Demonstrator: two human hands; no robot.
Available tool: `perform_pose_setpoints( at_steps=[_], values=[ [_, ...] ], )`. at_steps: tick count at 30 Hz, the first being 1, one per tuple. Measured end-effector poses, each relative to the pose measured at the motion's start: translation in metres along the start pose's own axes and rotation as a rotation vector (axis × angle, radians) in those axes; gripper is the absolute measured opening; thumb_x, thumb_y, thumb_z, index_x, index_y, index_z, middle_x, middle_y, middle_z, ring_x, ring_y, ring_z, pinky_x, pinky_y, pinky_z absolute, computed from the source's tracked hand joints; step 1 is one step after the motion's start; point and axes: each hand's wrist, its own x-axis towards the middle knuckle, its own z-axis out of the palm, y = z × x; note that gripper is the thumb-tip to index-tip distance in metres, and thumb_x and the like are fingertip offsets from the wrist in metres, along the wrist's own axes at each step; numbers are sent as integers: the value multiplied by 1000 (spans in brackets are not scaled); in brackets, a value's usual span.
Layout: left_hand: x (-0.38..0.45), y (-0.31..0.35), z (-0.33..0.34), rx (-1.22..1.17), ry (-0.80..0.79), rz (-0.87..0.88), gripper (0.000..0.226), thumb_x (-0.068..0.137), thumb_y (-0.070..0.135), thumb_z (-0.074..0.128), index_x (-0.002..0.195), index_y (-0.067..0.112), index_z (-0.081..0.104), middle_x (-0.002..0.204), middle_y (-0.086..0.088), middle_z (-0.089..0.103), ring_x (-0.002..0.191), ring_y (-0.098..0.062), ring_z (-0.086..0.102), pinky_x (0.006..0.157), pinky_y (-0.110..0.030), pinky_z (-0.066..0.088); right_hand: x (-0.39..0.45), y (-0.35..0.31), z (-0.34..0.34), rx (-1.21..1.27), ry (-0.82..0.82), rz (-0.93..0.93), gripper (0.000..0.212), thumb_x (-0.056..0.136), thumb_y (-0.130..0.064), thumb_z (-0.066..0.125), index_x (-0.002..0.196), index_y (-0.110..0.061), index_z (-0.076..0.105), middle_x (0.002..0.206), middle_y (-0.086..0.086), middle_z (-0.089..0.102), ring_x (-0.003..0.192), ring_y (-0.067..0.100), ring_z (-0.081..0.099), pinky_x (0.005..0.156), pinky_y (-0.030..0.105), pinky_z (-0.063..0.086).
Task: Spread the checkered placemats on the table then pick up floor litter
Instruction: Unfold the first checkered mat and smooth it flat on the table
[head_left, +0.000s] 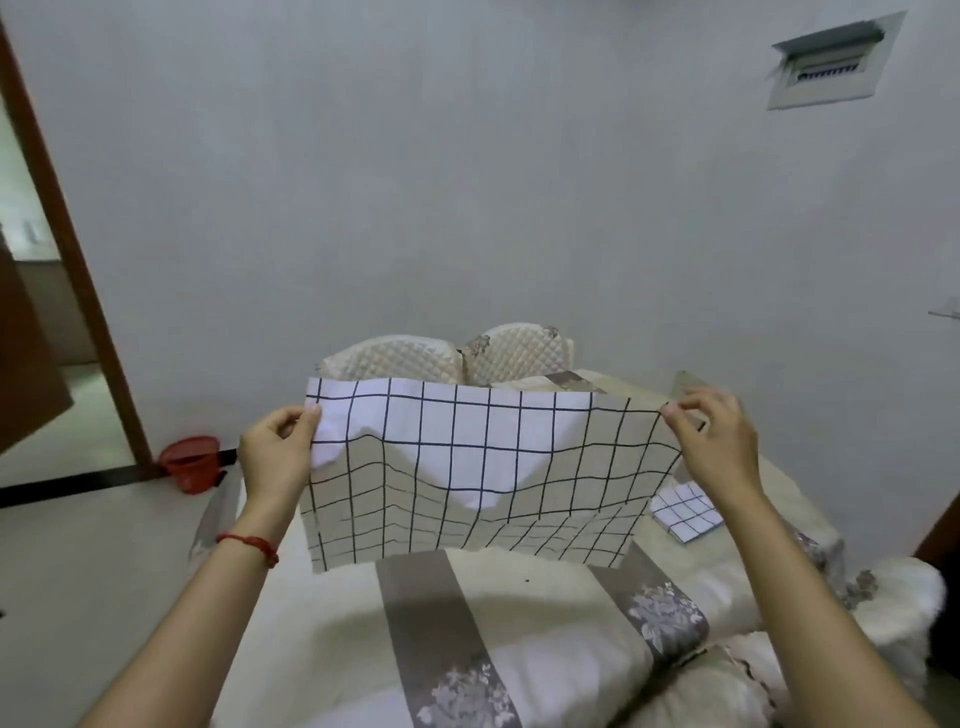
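While pinching the top corners, left hand (278, 452) and right hand (714, 441) level, stretching the placemat (467, 467) sideways above the table (519, 623). Long axis left to right, sagging mid-span, white with black grid. Folded second placemat (685, 512) lying nearer the right hand.

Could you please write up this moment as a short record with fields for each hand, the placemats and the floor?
left hand: pinches the upper left corner of the checkered placemat
right hand: pinches its upper right corner
checkered placemat: held up above the table, sagging in the middle
folded placemat: lies on the table, to the right
red basket: on the floor by the wall
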Motion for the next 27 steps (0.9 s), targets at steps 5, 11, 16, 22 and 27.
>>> perform_pose_setpoints(
  at_steps=[5, 11, 16, 22, 27],
  values=[
    [-10, -6, -13, 111, 73, -6, 18, 85, 16, 61, 80, -1, 66, 74, -12, 60, 72, -21, 52, 68, -31, 41, 20, -4, 10, 79, -19, -10, 20, 85, -25, 62, 90, -7, 69, 91, 12, 69, 91, 26, 60, 75, 31, 41],
    [1, -38, -10, 210, 137, -100, 21, 85, 15, 60, 85, -5, 67, 80, -13, 63, 77, -21, 53, 72, -27, 37, 48, 5, 59, 88, -99, 16, 9, 82, -23, 66, 79, -15, 66, 82, 8, 65, 88, 26, 59, 73, 31, 40],
    [21, -87, 11, 231, 145, -217, 20, 86, 14, 59, 85, -5, 66, 85, -16, 63, 80, -24, 53, 73, -28, 34, 77, 34, 117, 39, -182, 56, 9, 81, -22, 65, 78, -14, 68, 81, 4, 64, 84, 24, 57, 70, 31, 41],
    [40, -150, 33, 288, 130, -333, 21, 87, 14, 58, 83, -5, 65, 93, -25, 68, 86, -35, 59, 74, -30, 37, 92, 84, 187, 19, -303, 94, 9, 83, -16, 62, 76, -11, 65, 80, 4, 62, 81, 22, 56, 69, 28, 37],
    [41, -187, 46, 307, 114, -421, 19, 87, 11, 57, 84, -5, 66, 92, -21, 67, 81, -24, 54, 73, -29, 37, 90, 127, 237, 3, -369, 178, 11, 84, -14, 60, 77, -9, 65, 79, 5, 62, 80, 21, 54, 70, 27, 34]
  ],
)
